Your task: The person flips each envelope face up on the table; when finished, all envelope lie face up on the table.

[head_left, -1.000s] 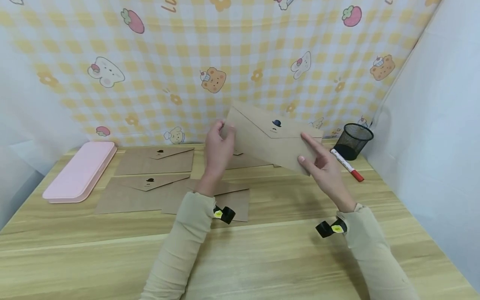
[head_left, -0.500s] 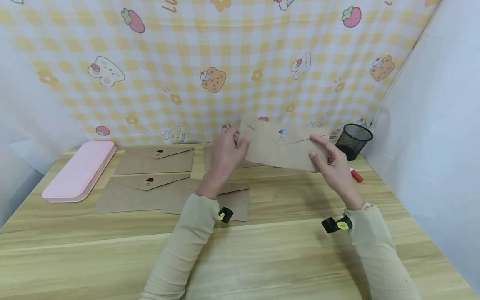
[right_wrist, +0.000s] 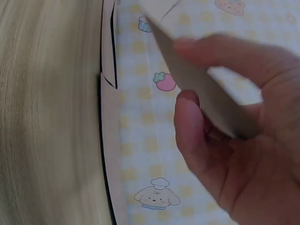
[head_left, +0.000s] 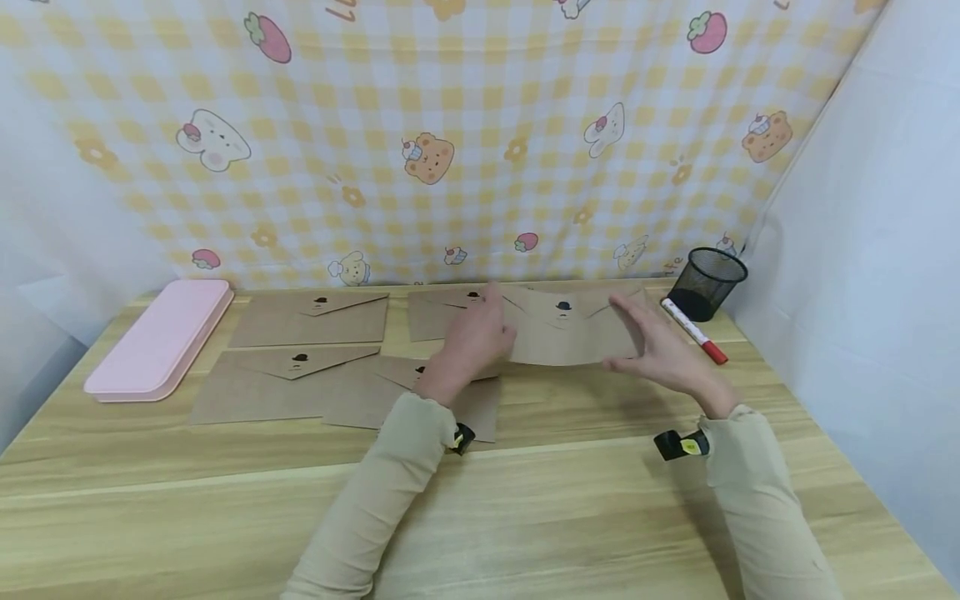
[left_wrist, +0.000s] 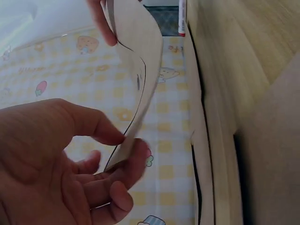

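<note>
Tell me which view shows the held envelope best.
The head view: the held envelope shows whole, flap and sticker facing the camera, between the left hand and right hand. The left wrist view shows only its bent edge, the right wrist view one blurred corner.

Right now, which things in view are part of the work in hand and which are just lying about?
In hand:
- held envelope, pinched at its ends
- left hand
- right hand
- other kraft envelopes laid on the table

Lying about:
- pink case
- mesh pen cup
- red-capped marker
- patterned backdrop
</note>
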### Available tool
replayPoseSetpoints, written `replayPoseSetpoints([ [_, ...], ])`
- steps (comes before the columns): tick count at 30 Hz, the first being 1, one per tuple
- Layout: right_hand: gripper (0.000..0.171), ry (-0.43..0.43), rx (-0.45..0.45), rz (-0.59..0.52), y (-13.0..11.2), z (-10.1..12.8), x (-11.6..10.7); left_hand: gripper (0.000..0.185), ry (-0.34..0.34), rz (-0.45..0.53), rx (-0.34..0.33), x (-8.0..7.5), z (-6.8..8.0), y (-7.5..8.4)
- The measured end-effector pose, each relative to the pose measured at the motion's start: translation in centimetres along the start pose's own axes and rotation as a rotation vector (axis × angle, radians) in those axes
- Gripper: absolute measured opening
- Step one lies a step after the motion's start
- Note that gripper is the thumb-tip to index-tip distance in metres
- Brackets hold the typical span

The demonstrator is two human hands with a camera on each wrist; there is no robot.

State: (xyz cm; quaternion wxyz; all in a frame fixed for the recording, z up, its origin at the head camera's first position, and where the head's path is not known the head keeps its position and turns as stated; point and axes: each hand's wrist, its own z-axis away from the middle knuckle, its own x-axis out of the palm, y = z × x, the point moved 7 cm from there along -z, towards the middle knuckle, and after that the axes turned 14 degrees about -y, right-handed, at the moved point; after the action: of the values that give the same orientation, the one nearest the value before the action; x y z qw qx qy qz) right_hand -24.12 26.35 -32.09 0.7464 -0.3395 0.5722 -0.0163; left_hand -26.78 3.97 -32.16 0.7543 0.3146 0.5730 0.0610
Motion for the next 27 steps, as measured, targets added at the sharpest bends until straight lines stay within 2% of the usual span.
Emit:
replayPoseSetpoints([
  [4,0.079,-0.010,0.004,0.009,0.5,-0.1,0.2,0.045,-0.103,-0.068,-0.027,1.3,-0.3,-0.4],
  [7,0.068,-0.027,0.001,0.038,0.7,-0.1,0.5,0.031,-0.164,-0.101,-0.008,2.2,-0.5,-0.4],
  [10,0.065,-0.048,-0.007,0.071,0.8,-0.3,1.0,0.013,-0.223,-0.144,0.006,3.0,-0.6,-0.4],
  [13,0.065,-0.065,-0.017,0.086,0.9,-0.4,1.3,0.012,-0.275,-0.196,-0.005,3.8,-0.6,-0.4],
  [18,0.064,-0.094,-0.017,0.074,1.0,-0.3,1.6,0.020,-0.272,-0.226,-0.034,4.1,-0.6,-0.4],
  [27,0.061,-0.111,0.033,0.111,1.7,-0.1,2.0,0.007,-0.236,-0.251,-0.028,4.8,-1.0,-0.3],
])
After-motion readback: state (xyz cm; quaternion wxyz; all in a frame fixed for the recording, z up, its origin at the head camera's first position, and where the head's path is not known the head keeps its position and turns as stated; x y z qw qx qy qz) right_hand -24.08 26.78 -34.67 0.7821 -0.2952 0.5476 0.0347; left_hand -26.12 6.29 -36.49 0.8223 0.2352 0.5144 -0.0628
